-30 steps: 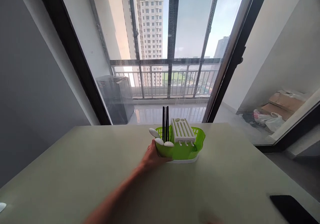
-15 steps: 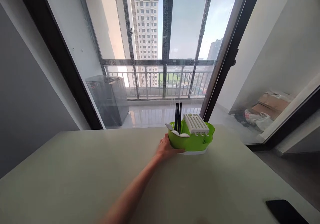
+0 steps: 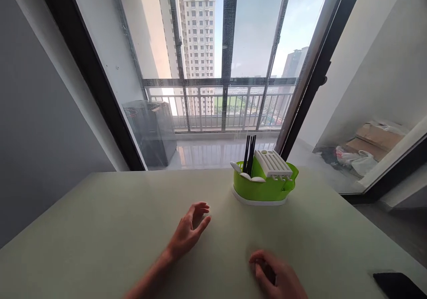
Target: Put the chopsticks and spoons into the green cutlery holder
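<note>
A green and white utensil caddy [image 3: 260, 191] stands upright at the far side of the table. Black chopsticks [image 3: 249, 157] rise from its left part, and white spoons [image 3: 246, 176] lean over its front rim. A white slotted top [image 3: 272, 163] with small hooks covers its right part. To the caddy's left and nearer me, my left hand [image 3: 189, 229] is open, thumb and fingers apart, touching neither the caddy nor anything else I can see. My right hand [image 3: 276, 274] is low in the view, in front of the caddy, its fingers loosely curled with a small gap and nothing visible in them.
The pale table [image 3: 110, 228] spreads out under both hands. A flat black object like a phone [image 3: 398, 285] lies at its near right. Beyond the far edge are a balcony window, a grey covered appliance [image 3: 151, 132] and cardboard [image 3: 378, 141] with plastic bags.
My left hand has let go of the caddy and drawn back toward me to the left. My right hand has come into view at the bottom. The whole view has shifted slightly.
</note>
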Tool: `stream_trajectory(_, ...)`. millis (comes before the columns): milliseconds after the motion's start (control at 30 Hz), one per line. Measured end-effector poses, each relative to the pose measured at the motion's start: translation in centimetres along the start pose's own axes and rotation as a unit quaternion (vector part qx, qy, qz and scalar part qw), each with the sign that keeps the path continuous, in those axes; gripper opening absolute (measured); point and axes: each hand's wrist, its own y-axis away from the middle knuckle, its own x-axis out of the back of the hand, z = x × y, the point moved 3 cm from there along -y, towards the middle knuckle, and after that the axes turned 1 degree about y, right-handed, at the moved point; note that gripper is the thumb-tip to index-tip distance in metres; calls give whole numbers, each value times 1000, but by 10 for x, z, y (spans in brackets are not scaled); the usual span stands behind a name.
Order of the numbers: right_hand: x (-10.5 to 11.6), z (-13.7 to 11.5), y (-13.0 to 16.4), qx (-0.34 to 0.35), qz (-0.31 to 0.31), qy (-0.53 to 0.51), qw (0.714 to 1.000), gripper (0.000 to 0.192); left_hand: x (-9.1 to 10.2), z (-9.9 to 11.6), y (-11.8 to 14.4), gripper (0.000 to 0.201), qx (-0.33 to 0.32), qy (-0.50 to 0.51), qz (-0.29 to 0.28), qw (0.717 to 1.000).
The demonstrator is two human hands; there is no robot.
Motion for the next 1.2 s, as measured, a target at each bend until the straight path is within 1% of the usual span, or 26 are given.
stream_trajectory(67, -6, -11, -22, 11, -25, -7, 1000, 30, 13, 5, 25, 39, 48, 5, -17, 999)
stream_trajectory(133, -12, -23, -40, 13, -37, -15, 999, 27, 20, 9, 43, 40, 81, -5, -24, 996)
stream_trajectory(233, -20, -38, -58, 18, -42, -25, 999, 26, 23, 13, 55, 47, 108, 0, -23, 994)
stream_trajectory(367, -25, -41, -63, 21, -45, -26, 998, 26, 20, 12, 55, 52, 131, -5, -31, 991)
stream_trajectory(533, -26, -34, -58, 17, -57, -31, 998, 27, 20, 7, 55, 57, 123, -3, -26, 992)
stream_trajectory(700, -28, -33, -58, 18, -60, -34, 997, 28, 18, 1, 57, 64, 125, 7, -31, 992)
stream_trajectory(833, -28, -34, -58, 14, -62, -39, 997, 30, 19, 1, 56, 64, 129, 0, -31, 991)
stream_trajectory(1033, -26, -38, -56, 13, -45, -41, 998, 32, 18, 7, 56, 62, 145, 4, -29, 989)
stream_trajectory(1200, -26, -37, -58, 15, -61, -36, 997, 33, 17, 11, 57, 59, 158, 32, -29, 987)
